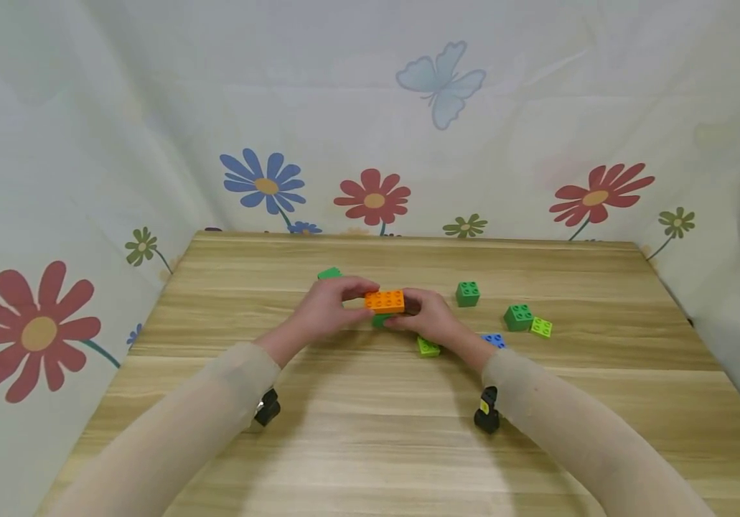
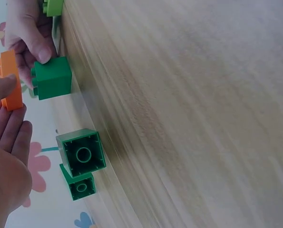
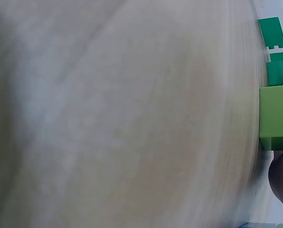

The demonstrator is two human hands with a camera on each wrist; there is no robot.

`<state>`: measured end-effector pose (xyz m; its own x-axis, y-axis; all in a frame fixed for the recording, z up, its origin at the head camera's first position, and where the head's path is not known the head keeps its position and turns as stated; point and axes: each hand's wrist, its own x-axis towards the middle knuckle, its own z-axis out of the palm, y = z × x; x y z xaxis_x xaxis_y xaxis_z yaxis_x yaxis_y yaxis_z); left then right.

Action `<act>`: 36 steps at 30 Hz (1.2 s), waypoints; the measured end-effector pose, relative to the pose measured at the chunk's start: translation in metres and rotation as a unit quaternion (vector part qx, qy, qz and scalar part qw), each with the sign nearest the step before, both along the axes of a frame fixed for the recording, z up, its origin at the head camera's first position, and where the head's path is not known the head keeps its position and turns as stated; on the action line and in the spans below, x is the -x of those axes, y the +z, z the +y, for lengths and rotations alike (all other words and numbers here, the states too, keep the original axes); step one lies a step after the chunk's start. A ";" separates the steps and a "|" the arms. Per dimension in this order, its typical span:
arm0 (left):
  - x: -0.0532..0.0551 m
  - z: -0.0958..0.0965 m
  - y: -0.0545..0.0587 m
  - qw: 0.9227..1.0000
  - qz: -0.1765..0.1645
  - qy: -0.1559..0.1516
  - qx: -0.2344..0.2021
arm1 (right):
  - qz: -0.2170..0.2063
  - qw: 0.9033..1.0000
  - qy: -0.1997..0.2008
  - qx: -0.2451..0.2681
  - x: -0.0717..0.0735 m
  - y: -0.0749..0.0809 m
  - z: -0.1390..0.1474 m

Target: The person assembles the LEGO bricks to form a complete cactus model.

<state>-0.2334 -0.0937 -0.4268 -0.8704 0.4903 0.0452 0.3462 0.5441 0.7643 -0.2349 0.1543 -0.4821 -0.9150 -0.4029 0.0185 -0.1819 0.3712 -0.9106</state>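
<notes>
My left hand (image 1: 326, 310) pinches an orange brick (image 1: 385, 300) between thumb and fingers, its studs facing up in the head view. Just below it is a green brick (image 2: 54, 78), which my right hand (image 1: 433, 317) holds with the thumb on its side. In the left wrist view a gap shows between the orange brick and the green brick's studs. A lime brick (image 1: 428, 347) lies close to the right hand. Beyond the left hand lies another green brick (image 1: 329, 273), partly covered by that hand.
Two green bricks (image 1: 468, 294) (image 1: 518, 317) stand to the right on the wooden table (image 1: 370, 431), with a flat lime brick (image 1: 541, 327) beside the nearer one. A blue brick (image 1: 494, 340) is partly hidden by the right wrist. A flowered cloth (image 1: 512, 165) hangs behind the table.
</notes>
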 end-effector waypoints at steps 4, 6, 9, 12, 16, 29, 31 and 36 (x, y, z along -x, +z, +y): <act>0.003 0.003 0.000 1.000 -0.010 -0.003 0.002 | -0.003 1.000 -0.003 -0.004 -0.001 0.000 0.000; 0.004 0.004 0.000 1.000 -0.013 -0.007 0.002 | -0.005 1.000 -0.006 -0.006 -0.001 0.000 0.000; 0.005 0.006 -0.001 1.000 -0.016 -0.011 0.005 | -0.004 1.000 -0.007 -0.006 0.000 0.000 0.000; 0.007 0.007 -0.002 1.000 -0.015 -0.014 0.009 | -0.005 1.000 -0.008 -0.005 0.000 -0.001 0.001; 0.008 0.008 -0.004 1.000 -0.013 -0.013 0.014 | -0.008 1.000 -0.010 -0.006 0.001 -0.001 0.001; 0.011 0.008 -0.009 1.000 -0.008 -0.012 0.025 | -0.020 1.000 -0.007 -0.008 0.002 -0.001 0.001; 0.012 0.009 -0.010 0.999 -0.007 -0.014 0.030 | -0.022 1.000 -0.008 -0.009 0.002 -0.001 0.001; 0.013 0.011 -0.009 0.999 0.000 -0.016 0.046 | -0.026 1.000 -0.010 -0.012 0.002 0.000 0.001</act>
